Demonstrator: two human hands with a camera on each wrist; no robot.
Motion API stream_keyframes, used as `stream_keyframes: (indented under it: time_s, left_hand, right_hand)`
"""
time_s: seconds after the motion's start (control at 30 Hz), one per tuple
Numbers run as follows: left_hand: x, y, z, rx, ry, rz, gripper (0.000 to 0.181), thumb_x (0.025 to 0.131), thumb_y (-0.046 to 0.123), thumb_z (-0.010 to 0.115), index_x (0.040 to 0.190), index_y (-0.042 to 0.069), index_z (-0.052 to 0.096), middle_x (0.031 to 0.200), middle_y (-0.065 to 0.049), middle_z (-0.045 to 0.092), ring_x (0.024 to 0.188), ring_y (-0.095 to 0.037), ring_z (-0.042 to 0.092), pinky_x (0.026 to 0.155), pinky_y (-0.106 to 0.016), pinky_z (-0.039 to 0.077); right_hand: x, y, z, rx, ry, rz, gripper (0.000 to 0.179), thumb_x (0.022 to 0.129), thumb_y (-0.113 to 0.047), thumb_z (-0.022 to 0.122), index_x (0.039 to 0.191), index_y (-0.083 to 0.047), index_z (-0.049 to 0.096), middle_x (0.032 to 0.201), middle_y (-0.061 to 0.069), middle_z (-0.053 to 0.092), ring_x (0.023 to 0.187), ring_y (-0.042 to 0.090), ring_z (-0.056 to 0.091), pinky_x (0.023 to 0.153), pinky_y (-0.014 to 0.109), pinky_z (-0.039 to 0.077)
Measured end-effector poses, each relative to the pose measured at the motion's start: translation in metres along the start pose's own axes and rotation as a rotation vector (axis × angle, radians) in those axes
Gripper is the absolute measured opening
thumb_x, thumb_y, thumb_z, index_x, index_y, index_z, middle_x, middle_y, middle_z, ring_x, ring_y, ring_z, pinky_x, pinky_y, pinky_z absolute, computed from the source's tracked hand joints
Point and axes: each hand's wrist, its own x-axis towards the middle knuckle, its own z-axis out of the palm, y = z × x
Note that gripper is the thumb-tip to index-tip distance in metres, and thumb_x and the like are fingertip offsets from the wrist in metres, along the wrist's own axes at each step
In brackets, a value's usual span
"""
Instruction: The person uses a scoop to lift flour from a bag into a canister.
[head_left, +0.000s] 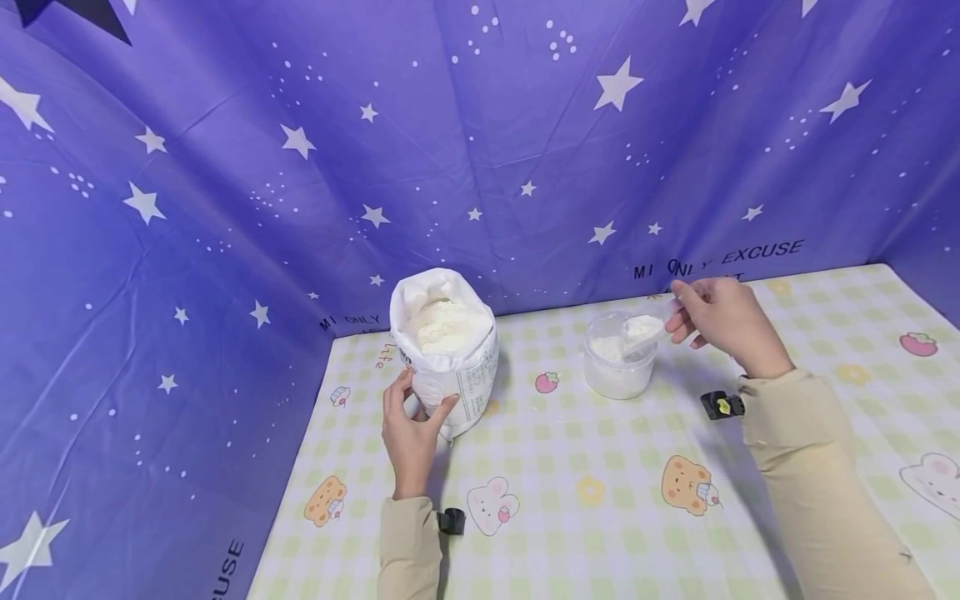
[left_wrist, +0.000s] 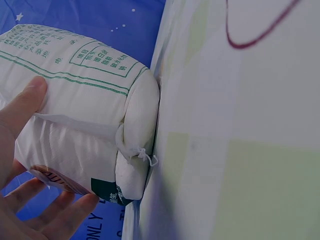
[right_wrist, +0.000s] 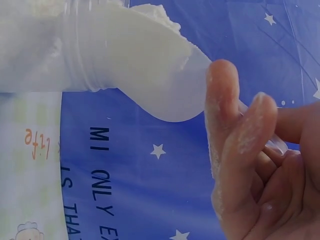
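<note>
On the left of the head view, an opened white bag (head_left: 468, 379) stands upright, filled with white powder (head_left: 447, 327) that looks like flour. My left hand (head_left: 414, 427) holds it low, thumb on the near side; the left wrist view shows its fingers (left_wrist: 70, 217) under the bag's printed side. Farther right is a clear plastic jar (head_left: 618, 385) with white powder inside. My right hand (head_left: 726, 323) pinches the handle of a translucent scoop (right_wrist: 172, 102), which carries powder and tilts at the jar's mouth. Powder dusts the right fingers (right_wrist: 223, 95).
A checked, cartoon-printed cloth covers the table (head_left: 555, 450). Behind it and along the left hangs a blue star-patterned curtain (head_left: 480, 150), close behind bag and jar. Each wrist wears a black camera strap (head_left: 722, 406).
</note>
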Motion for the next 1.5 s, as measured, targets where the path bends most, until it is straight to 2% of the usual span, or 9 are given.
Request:
stream_keyframes:
  time_s: [0.47, 0.77, 1.2, 1.37, 1.5]
  left_hand:
    - [0.000, -0.001, 0.001, 0.003, -0.011, -0.012, 0.072, 0.073, 0.035, 0.088, 0.135, 0.014, 0.056, 0.141, -0.002, 0.052, 0.122, -0.026, 0.058, 0.095, -0.039, 0.059]
    - [0.000, 0.000, 0.001, 0.002, 0.001, 0.004, 0.073, 0.072, 0.033, 0.089, 0.134, 0.013, 0.057, 0.141, -0.004, 0.053, 0.121, -0.028, 0.059, 0.092, -0.041, 0.060]
    - [0.000, 0.000, 0.001, 0.003, 0.003, 0.000, 0.073, 0.072, 0.034, 0.089, 0.134, 0.013, 0.057, 0.141, -0.003, 0.053, 0.121, -0.027, 0.059, 0.093, -0.041, 0.060]
    - [-0.001, 0.000, 0.000, 0.004, -0.005, -0.018, 0.073, 0.073, 0.034, 0.089, 0.135, 0.014, 0.057, 0.141, -0.002, 0.052, 0.122, -0.026, 0.058, 0.094, -0.039, 0.059]
    - [-0.001, 0.001, 0.000, 0.003, -0.008, -0.024, 0.072, 0.073, 0.034, 0.089, 0.135, 0.014, 0.057, 0.142, -0.002, 0.052, 0.121, -0.026, 0.058, 0.095, -0.039, 0.059]
  right_hand:
    - [-0.002, -0.006, -0.004, -0.031, 0.000, -0.021, 0.059, 0.106, -0.044, 0.037, 0.097, 0.007, 0.065, 0.074, 0.007, 0.073, 0.059, 0.013, 0.068, 0.051, 0.030, 0.060]
    - [-0.005, -0.011, -0.006, -0.053, 0.030, -0.037, 0.060, 0.105, -0.047, 0.039, 0.094, 0.005, 0.065, 0.075, 0.011, 0.073, 0.063, 0.021, 0.070, 0.051, 0.032, 0.060]
    - [-0.007, -0.014, -0.009, -0.048, 0.060, -0.062, 0.061, 0.105, -0.048, 0.039, 0.097, 0.006, 0.066, 0.074, 0.010, 0.073, 0.062, 0.021, 0.070, 0.049, 0.031, 0.060]
    - [-0.007, -0.016, -0.010, -0.025, 0.079, -0.067, 0.061, 0.104, -0.049, 0.040, 0.097, 0.006, 0.067, 0.073, 0.008, 0.073, 0.060, 0.015, 0.070, 0.050, 0.031, 0.060]
    - [-0.007, -0.019, -0.009, -0.008, 0.100, -0.075, 0.061, 0.104, -0.049, 0.040, 0.096, 0.005, 0.067, 0.074, 0.011, 0.073, 0.060, 0.013, 0.069, 0.050, 0.031, 0.060]
